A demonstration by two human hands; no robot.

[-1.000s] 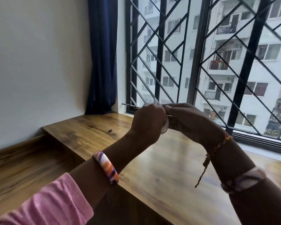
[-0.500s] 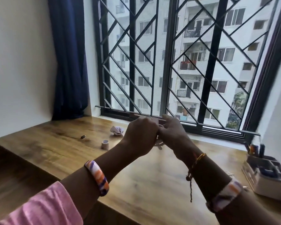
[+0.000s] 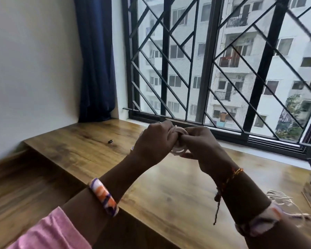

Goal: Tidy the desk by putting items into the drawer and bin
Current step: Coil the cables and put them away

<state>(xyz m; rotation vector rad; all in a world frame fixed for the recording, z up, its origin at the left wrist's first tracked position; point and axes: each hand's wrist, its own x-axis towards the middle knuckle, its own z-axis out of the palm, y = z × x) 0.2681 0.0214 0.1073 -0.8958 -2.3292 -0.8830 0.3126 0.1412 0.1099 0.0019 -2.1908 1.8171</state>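
A coil of white cord point(image 3: 178, 139) is held in the air above the wooden desk point(image 3: 178, 186), between both hands. The left hand point(image 3: 152, 142) has its fingers curled round the coil's left side; the right hand point(image 3: 198, 146) pinches its right side with thumb and fingers. A small dark object point(image 3: 110, 141) lies on the desk to the left. Loose white string point(image 3: 284, 199) lies near the right edge. Behind stand a barred window point(image 3: 214, 69) and a blue curtain point(image 3: 95, 60).

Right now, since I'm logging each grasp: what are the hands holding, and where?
Both hands, left hand and right hand, grip a small bundle of white cord between them, fingers curled around its coils.
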